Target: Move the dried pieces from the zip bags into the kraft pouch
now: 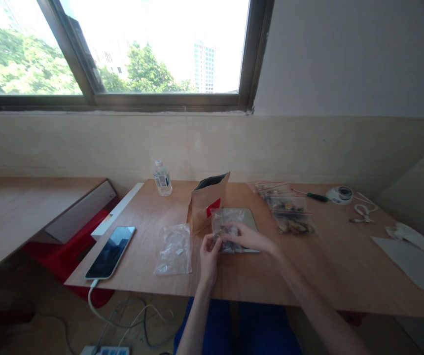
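Observation:
Both hands meet over a clear plastic bag (216, 217) with dark contents, in front of an open brown paper pouch (201, 204) with a red label. My left hand (210, 249) has its fingers closed on the bag's lower left edge. From the right, my right hand (242, 235) grips the same bag with bent fingers. Under and behind it lies a flat, light-topped object (250, 220), partly covered. Left of my left hand, a clear zip bag (175, 251) with a small white piece rests flat on the table.
A phone (111, 252) on a charging cable lies at the left, a water bottle (162, 180) behind. Filled zip bags (294, 217), a green screwdriver (317, 197), a white camera (340, 195) and a coiled cable (363, 213) are at the right. A white cloth (417, 240) lies far right.

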Tool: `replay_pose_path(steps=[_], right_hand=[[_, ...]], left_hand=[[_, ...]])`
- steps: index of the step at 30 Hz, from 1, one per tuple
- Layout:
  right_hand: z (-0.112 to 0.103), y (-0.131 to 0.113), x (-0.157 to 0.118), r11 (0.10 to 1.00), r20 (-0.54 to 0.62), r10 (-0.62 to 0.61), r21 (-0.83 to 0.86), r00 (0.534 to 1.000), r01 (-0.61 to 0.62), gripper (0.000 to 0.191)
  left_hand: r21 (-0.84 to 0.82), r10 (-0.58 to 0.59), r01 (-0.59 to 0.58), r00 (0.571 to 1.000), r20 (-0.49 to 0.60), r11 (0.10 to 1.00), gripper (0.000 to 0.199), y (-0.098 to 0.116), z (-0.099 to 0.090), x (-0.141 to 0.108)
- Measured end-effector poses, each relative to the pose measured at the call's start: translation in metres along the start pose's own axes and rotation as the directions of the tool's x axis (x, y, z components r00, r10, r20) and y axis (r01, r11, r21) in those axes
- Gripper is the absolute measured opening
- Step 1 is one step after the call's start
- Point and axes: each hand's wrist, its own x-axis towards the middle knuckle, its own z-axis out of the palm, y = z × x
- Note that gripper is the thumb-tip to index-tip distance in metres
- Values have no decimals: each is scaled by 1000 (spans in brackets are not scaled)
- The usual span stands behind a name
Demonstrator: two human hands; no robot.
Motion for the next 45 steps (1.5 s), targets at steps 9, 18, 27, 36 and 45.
replay_pose_path(steps=[9, 18, 27, 36, 45], right_hand=[[7, 19, 4, 1000, -75, -15, 19, 997, 17, 36], [12, 21, 6, 997, -164, -27, 62, 986, 38, 42], [12, 11, 5, 991, -243, 29, 136, 970, 4, 32], [10, 15, 8, 942, -239, 82, 336, 968, 3, 39], [6, 24, 2, 953, -93, -35, 297, 995, 61, 34]], left_hand=[[14, 13, -13, 1000, 10, 1000, 21, -2, -2, 1], [18, 7, -7, 1000, -5, 1000, 25, 1, 0, 0], [-61, -24, 21, 999, -42, 998, 25, 1, 0, 1], [-176, -145, 139, 989, -23, 975, 29, -2, 2, -2], [-199, -140, 131, 990, -33, 971, 30, -1, 2, -2]])
